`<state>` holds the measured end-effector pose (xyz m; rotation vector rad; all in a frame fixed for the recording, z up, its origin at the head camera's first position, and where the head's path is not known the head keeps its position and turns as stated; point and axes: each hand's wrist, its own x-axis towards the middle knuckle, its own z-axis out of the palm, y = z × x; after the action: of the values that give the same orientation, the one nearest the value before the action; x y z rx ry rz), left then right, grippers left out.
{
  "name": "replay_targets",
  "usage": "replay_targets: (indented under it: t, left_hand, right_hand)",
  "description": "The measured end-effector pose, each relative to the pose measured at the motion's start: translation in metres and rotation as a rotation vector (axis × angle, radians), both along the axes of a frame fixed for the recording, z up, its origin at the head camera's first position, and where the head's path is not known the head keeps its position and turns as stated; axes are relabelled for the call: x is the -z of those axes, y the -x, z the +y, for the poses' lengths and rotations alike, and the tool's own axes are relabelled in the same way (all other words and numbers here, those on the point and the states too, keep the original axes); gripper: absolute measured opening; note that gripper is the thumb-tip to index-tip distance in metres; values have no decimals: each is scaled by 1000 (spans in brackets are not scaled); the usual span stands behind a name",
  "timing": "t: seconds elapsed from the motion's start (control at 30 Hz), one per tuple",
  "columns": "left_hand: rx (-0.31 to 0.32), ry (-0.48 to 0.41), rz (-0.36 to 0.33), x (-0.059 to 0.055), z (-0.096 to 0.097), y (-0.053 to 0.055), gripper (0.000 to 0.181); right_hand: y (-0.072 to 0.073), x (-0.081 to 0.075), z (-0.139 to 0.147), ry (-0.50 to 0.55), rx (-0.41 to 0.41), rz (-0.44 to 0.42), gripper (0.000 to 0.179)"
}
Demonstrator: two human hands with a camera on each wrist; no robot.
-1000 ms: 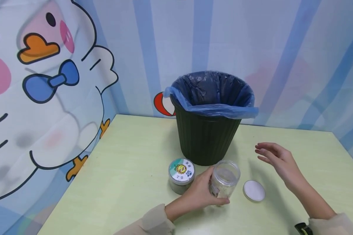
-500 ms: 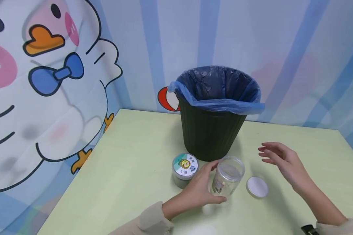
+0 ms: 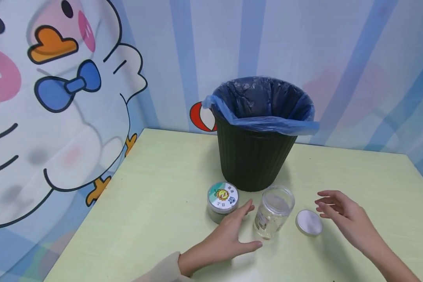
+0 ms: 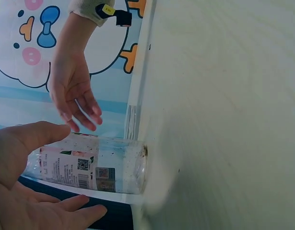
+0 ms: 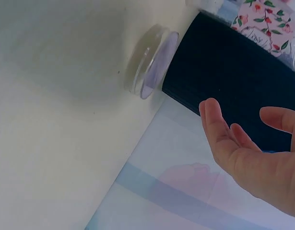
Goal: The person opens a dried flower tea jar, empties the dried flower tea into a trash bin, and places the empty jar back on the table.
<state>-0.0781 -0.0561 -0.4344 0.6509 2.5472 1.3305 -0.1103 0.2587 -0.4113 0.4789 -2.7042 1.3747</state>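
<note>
A clear, lidless jar (image 3: 273,213) with a printed label stands upright on the table. Just left of it is my left hand (image 3: 225,237), thumb and fingers spread apart and holding nothing; in the left wrist view the jar (image 4: 92,165) shows between thumb and fingers. The round white lid (image 3: 309,222) lies flat to the right of the jar. Above and right of that lid hovers my right hand (image 3: 349,221), its fingers relaxed and bent a little, with nothing in them. A second jar (image 3: 223,199), its lid carrying a sunflower picture, stands behind my left fingertips.
Behind the jars stands a dark ribbed bin (image 3: 255,156) lined with a blue plastic bag (image 3: 275,124). The pale green-yellow table (image 3: 155,196) ends against a printed backdrop (image 3: 208,47) with a cartoon bird on the left.
My left hand has let go of the clear jar and drawn back to the left, leaving it standing. My right hand has come lower, nearer the white lid.
</note>
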Motion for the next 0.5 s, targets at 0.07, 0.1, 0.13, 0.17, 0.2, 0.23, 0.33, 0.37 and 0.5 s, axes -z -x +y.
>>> replay_targets:
  t: [0.07, 0.1, 0.13, 0.17, 0.2, 0.23, 0.33, 0.37, 0.5]
  left_hand:
    - [13, -18, -7, 0, -7, -4, 90]
    - [21, -27, -4, 0, -10, -6, 87]
    - [29, -34, 0, 0, -13, -8, 84]
    - [36, -41, 5, 1, -16, -10, 81]
    - [41, -51, 3, 1, -19, -12, 77]
    - [43, -56, 1, 0, -22, -13, 74]
    - [38, -64, -14, -1, -30, -17, 64]
    - [35, -69, -25, -2, -33, -18, 61]
    - [9, -78, -58, -5, -46, -23, 49]
  right_hand:
    - [-8, 2, -2, -27, 8, -2, 26]
    - [-12, 2, -3, -39, 12, 1, 24]
    - [-15, 3, -4, -49, 15, 0, 22]
    - [-19, 4, -5, -63, 19, -2, 21]
    - [-23, 5, -6, -78, 23, -6, 20]
    - [-26, 5, -7, -86, 25, -22, 19]
    - [-37, 7, -8, -135, 29, -129, 21]
    - [-40, 8, -9, -157, 27, -178, 21]
    - [-51, 14, -14, -219, -17, -310, 21]
